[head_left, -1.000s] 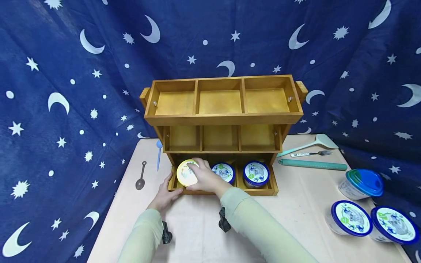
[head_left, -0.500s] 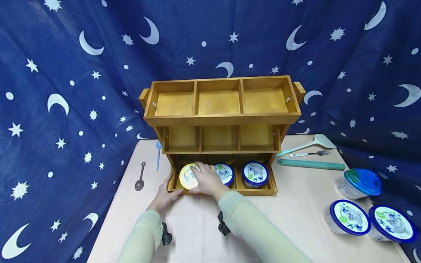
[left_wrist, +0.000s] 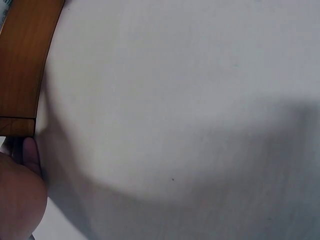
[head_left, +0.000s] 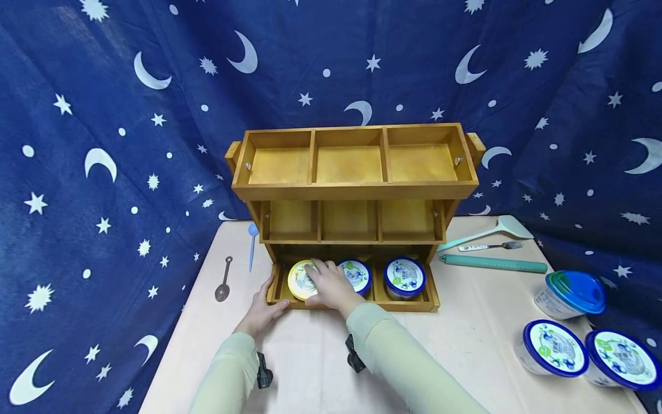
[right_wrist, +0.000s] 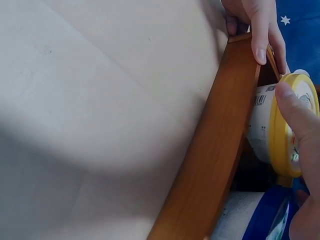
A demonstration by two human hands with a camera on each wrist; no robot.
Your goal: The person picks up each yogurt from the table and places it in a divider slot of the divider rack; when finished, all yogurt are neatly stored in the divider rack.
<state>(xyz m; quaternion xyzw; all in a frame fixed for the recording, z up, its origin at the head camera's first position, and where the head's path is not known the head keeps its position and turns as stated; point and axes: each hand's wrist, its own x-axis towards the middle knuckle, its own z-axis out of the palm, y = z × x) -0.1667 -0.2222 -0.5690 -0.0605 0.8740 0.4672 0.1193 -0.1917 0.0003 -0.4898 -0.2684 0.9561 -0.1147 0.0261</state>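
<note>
A round tub with a yellow lid (head_left: 299, 280) sits in the left part of the bottom tray (head_left: 357, 305) of a tiered wooden box. My right hand (head_left: 334, 287) grips this tub from its right side; in the right wrist view the thumb (right_wrist: 295, 107) presses on the yellow lid's rim. My left hand (head_left: 262, 309) holds the tray's front left corner, thumb on the front board and fingers along the side. A blue-lidded tub (head_left: 358, 277) stands just right of the yellow one, partly behind my right hand. Another blue-lidded tub (head_left: 405, 277) fills the right compartment.
The upper tray (head_left: 357, 192) and middle tray (head_left: 351, 237) overhang the bottom one. Spoons (head_left: 223, 291) lie left; a spatula (head_left: 509, 226), fork (head_left: 509, 245) and green stick (head_left: 493, 264) lie right. Several more tubs (head_left: 555, 348) stand at the table's right edge.
The yellow-lidded tub has shifted slightly right within the bottom tray, with my right hand on it. My left hand stays at the tray corner.
</note>
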